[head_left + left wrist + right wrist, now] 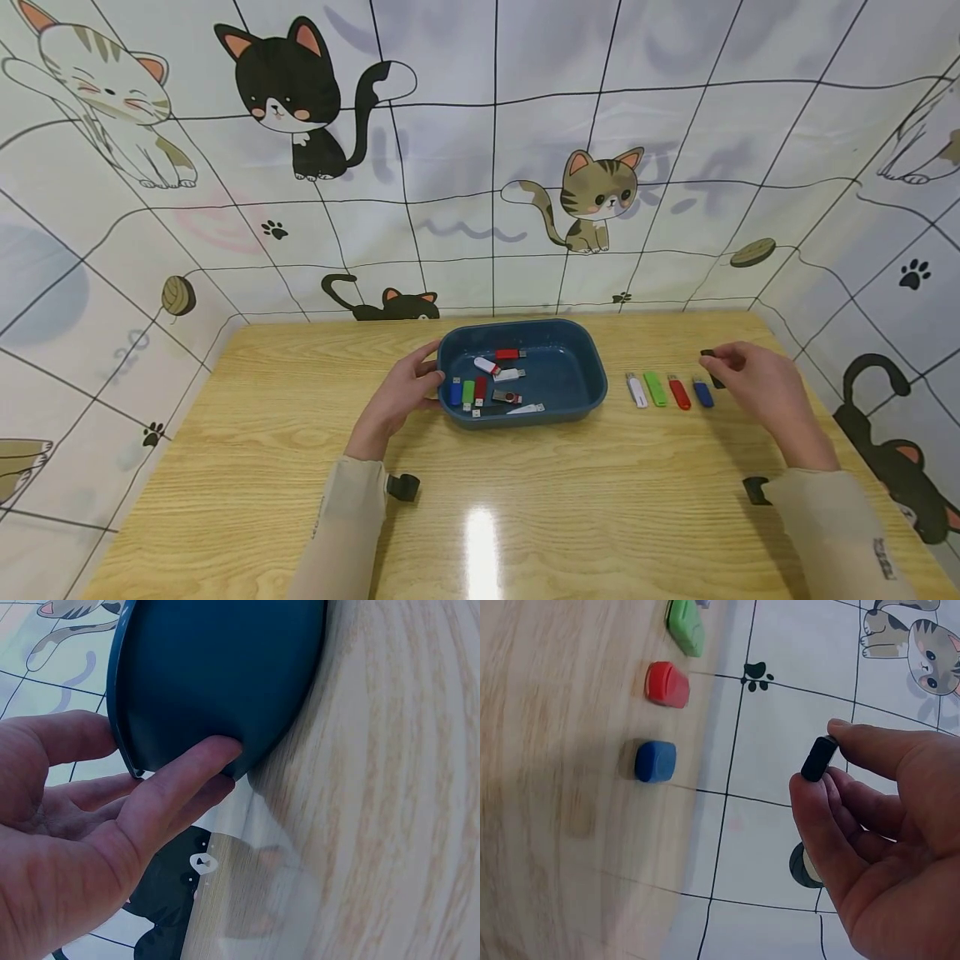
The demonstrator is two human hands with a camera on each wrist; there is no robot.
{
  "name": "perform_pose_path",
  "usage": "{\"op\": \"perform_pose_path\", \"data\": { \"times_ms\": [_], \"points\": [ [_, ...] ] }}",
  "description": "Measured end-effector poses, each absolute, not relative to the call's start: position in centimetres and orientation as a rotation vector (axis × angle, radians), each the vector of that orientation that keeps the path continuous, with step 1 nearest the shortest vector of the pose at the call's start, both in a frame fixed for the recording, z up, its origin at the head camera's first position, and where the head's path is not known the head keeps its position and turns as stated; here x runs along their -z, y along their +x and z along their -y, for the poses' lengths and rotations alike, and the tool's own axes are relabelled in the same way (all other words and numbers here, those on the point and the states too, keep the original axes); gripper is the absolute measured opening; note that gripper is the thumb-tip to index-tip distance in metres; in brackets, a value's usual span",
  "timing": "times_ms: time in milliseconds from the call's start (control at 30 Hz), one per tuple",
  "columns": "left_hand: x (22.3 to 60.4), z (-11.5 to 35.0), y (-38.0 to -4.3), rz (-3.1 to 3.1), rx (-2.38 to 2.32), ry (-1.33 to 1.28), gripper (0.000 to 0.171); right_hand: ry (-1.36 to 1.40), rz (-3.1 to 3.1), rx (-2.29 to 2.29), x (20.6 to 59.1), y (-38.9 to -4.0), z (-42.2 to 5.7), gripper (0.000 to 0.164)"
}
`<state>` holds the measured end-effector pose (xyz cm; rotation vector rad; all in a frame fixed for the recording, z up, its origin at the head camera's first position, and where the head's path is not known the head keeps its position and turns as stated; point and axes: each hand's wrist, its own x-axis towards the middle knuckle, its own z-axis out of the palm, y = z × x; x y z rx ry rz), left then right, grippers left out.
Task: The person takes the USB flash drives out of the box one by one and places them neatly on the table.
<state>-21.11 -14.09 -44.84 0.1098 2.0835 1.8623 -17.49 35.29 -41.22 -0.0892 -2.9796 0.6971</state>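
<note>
A dark blue plastic bin (555,417) stands on the table with several USB flash drives lying in it, among them a red one (507,354) and a green one (468,392). My left hand (405,387) holds the bin by its left end, fingers spread against wall and rim. Between thumb and finger, my right hand (892,817) pinches a black USB flash drive (820,758) above the table. To that hand's left, a row of drives lies on the wood: white (636,390), green (655,388), red (679,392) and blue (702,392).
The light wooden table (570,500) reaches back to a wall cloth (450,233) printed with cats and grid lines. Similar cloth hangs on both sides. A black wrist strap piece (403,487) sits at my left sleeve, another (756,491) at the right.
</note>
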Motion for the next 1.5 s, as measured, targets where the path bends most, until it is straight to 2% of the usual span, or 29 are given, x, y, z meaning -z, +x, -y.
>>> {"op": "perform_pose_path", "data": {
  "times_ms": [433, 1233, 1500],
  "points": [
    [44.7, 14.1, -21.1, -2.086, -1.856, 0.100, 0.061, -0.165, 3.077, -0.670, 41.8, -18.4, -36.8, 0.054],
    [44.6, 14.0, -21.0, -2.069, -1.874, 0.069, 0.062, -0.133, 3.286, -0.584, 42.8, -20.3, -38.4, 0.033],
    [44.6, 13.9, -21.1, -2.075, -1.873, 0.058, 0.062, -0.170, 3.350, -0.530, 43.3, -20.9, -39.1, 0.037]
  ]
}}
